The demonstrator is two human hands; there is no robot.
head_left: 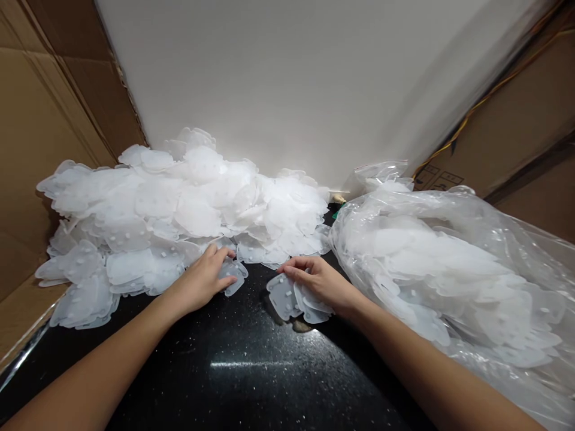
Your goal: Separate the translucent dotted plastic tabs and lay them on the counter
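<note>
A large heap of frosted, translucent white plastic pieces [193, 197] with rounded lobes and small raised studs lies ahead of me. At its front edge, my left hand [207, 276] has thumb and fingers apart, over a single plastic piece [236, 278] on the black tabletop. To the right, my right hand [317, 281] is closed, thumb against fingers, on a few of the same plastic pieces [284, 296]. These overlap and hang just above or on the table surface; I cannot tell which.
A clear plastic bag [449, 269] full of similar pieces lies at the right, with a smaller zip bag [381, 176] behind it. Cardboard [40, 120] stands at the left and a cardboard box [516, 126] at the right. A pale wall [291, 78] rises behind the black tabletop [233, 371].
</note>
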